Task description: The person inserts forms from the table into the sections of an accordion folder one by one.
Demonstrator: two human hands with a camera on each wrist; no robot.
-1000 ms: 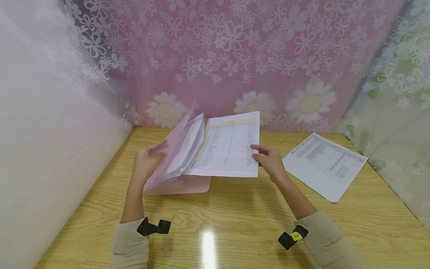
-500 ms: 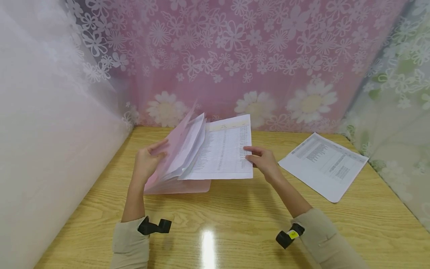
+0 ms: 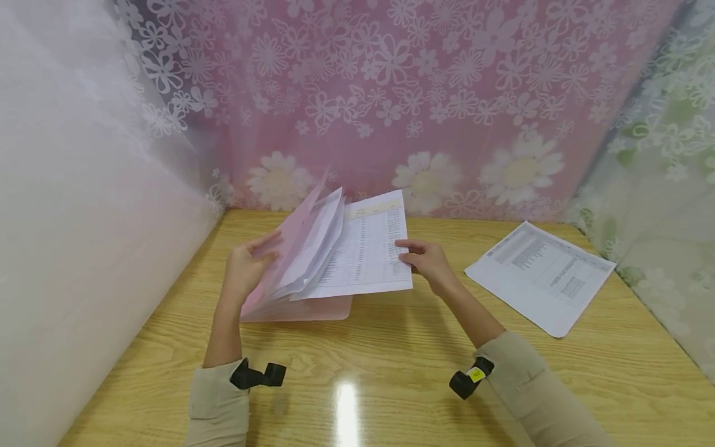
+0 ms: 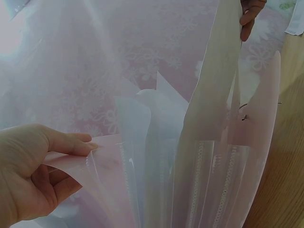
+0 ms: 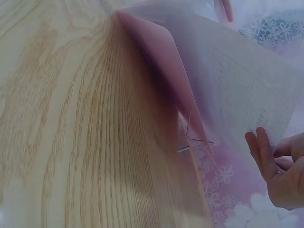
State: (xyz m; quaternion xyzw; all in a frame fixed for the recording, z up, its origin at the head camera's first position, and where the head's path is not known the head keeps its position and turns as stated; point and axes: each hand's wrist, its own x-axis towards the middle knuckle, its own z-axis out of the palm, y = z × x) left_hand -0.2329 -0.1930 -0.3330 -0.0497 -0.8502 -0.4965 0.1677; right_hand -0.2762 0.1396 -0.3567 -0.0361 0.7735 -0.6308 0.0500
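A pink expanding file folder (image 3: 329,308) stands fanned out on the table, left of centre. My left hand (image 3: 244,270) pinches its left cover between thumb and fingers. In the left wrist view, clear pockets (image 4: 194,185) spread apart with pale papers (image 4: 133,118) rising out of them. My right hand (image 3: 429,262) pinches the right edge of a printed sheet (image 3: 371,248), thumb on one face and fingers on the other. The sheet's left part is inside the folder, its lower left hidden between the pockets. A thin elastic cord (image 5: 195,139) hangs at the folder's edge in the right wrist view.
Another printed sheet (image 3: 544,279) with rounded lower corner lies flat on the wood table (image 3: 357,385) to the right. A pink flowered curtain (image 3: 363,93) closes off the back; pale sheeting (image 3: 84,217) walls the left side.
My right hand has moved left with the printed sheet, and more of the sheet is now within the folder. My left hand keeps its grip on the cover, almost unmoved.
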